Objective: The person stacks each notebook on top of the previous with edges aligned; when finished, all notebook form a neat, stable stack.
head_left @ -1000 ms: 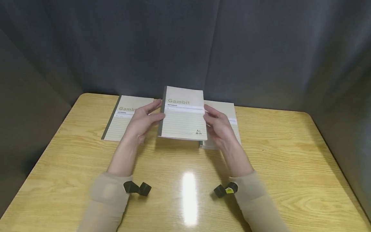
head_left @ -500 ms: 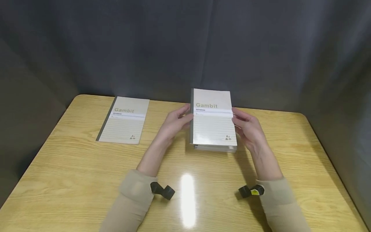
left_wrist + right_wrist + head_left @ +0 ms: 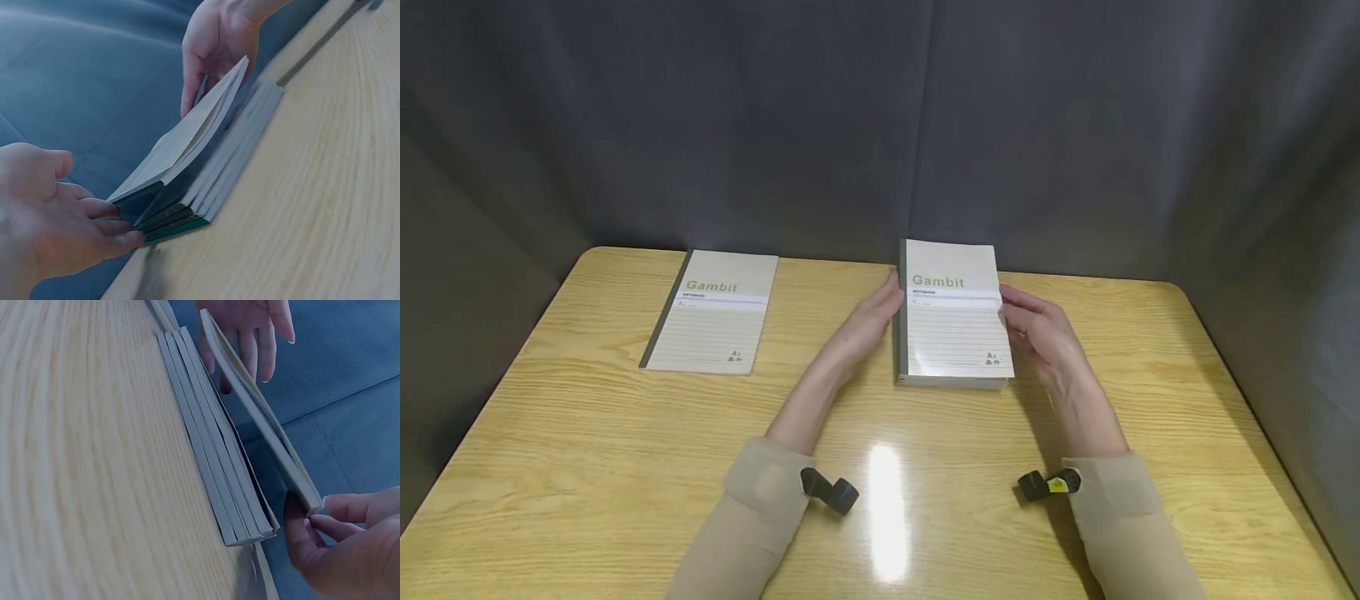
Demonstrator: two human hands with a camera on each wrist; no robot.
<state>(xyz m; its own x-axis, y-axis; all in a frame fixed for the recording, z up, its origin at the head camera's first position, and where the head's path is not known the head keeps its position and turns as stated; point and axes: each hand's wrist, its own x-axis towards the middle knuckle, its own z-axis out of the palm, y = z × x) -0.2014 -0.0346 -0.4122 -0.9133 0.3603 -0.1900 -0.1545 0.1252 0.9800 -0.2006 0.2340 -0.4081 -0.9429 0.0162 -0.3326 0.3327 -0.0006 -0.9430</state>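
A white Gambit notebook (image 3: 955, 333) with a dark spine is tilted over a stack of several notebooks (image 3: 234, 156). Its spine end lies lower in the left wrist view, while the far side stands raised off the pile. My right hand (image 3: 1048, 342) pinches the raised edge between thumb and fingers, as the right wrist view shows of this notebook (image 3: 257, 412). Along the spine side, my left hand (image 3: 865, 329) holds its fingers extended, fingertips right at the spines of the stack; its thumb is off the notebook.
Another Gambit notebook (image 3: 707, 317) lies flat at the left of the wooden table (image 3: 587, 467). A dark curtain (image 3: 760, 125) hangs just behind the table's back edge. Small black cameras are worn at both cuffs.
Both hands have carried the notebook rightward from between the two places to over the stack, then lowered it. The left hand's fingers have straightened and released their pinch.
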